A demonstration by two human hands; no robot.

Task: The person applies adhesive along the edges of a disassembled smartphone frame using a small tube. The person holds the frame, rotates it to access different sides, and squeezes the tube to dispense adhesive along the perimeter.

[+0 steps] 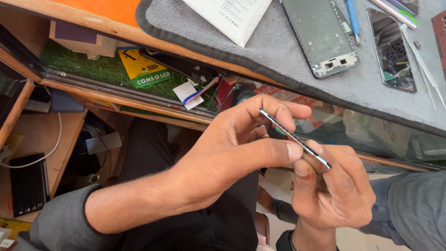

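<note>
Both my hands hold a thin flat phone part (292, 138), seen edge-on as a narrow silver strip, in front of the counter's edge. My left hand (237, 148) pinches its upper end between thumb and forefinger. Closed around the lower end is my right hand (332, 188), thumb pressed against the strip. The part's faces are hidden by my fingers.
A grey mat (288, 56) on the glass counter carries a bare phone frame (320, 35), a dark phone screen (392, 51), tweezers (425, 69), a blue tool (353, 18) and a white pouch (232, 14). Below lie green turf (83, 67), a yellow card (141, 69) and a wooden shelf (42, 135).
</note>
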